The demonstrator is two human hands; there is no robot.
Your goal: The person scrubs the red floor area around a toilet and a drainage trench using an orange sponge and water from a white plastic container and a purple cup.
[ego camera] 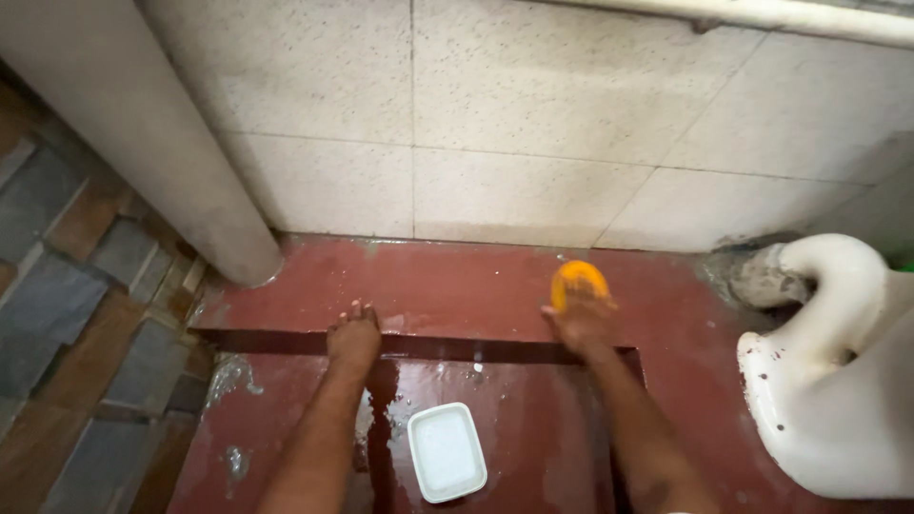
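While a white ceramic toilet base (838, 381) flanks the wet red floor step (447, 286), the left hand (353, 340) presses flat, the right hand (581, 319) grips an orange scrubber (579, 281) there, above a white rectangular plastic tub (447, 451).

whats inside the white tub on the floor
The white tub looks filled with pale, cloudy liquid or powder, with no object showing in it. It sits on the wet red floor between both arms; its bottom is hidden.

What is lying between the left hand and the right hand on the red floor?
In the head view, only bare wet red floor lies between the left hand and the right hand.
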